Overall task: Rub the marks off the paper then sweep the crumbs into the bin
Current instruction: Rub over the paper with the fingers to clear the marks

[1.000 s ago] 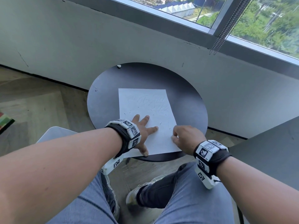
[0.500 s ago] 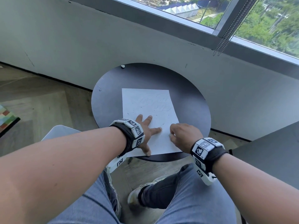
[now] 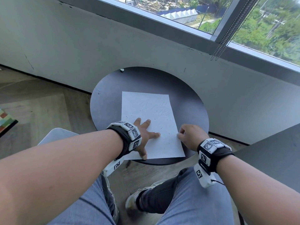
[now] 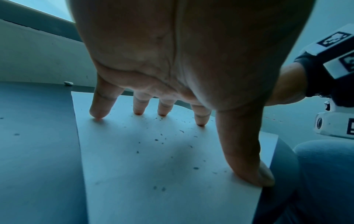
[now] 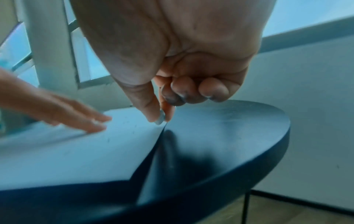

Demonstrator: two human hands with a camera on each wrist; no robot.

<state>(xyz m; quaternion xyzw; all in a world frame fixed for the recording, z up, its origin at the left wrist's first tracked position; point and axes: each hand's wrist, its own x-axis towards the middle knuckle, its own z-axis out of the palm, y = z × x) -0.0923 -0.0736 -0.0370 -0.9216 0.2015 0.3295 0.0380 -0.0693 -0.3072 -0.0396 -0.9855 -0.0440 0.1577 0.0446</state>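
The head view shows the paper [image 3: 149, 120] lying flat on the round worktop [image 3: 191, 108], with only faint marks left near its far end, so the rubbing looks mostly done. The left hand [image 3: 144, 135] is spread flat, pressing the paper down, and the right hand [image 3: 186, 135] pinches its right edge. Dark crumbs [image 4: 159, 139] lie on the sheet, no bin shows, so sweeping is left.
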